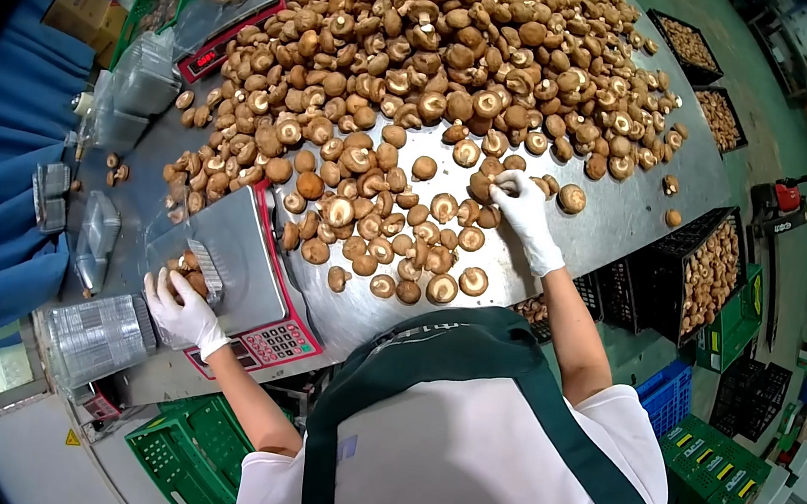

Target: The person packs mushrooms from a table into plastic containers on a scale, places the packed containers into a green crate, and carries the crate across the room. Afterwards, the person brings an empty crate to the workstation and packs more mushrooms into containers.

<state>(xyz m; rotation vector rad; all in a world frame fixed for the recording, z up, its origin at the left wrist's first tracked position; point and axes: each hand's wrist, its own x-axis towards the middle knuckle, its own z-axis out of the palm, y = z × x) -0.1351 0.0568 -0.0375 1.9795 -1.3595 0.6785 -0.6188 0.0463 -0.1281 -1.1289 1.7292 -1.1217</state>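
Note:
My left hand (179, 311), in a white glove, has its fingers spread over the edge of a clear plastic box (211, 274) on the near scale (240, 252). Several brown mushrooms (188, 266) lie in that box, partly covered by my fingers. My right hand (528, 219), gloved too, reaches to loose mushrooms on the metal table (567, 237). Its thumb and fingertips are closed on a mushroom (482, 185), part of which they hide. Between the hands lie scattered shiitake mushrooms (392, 225), some stem side up.
A large mushroom heap (449, 41) covers the table's far part. A second scale (229, 29) stands at the far left. Stacked clear boxes (100, 341) sit at the left edge. Black crates of mushrooms (708, 274) stand on the right, and a green crate (207, 460) lies below.

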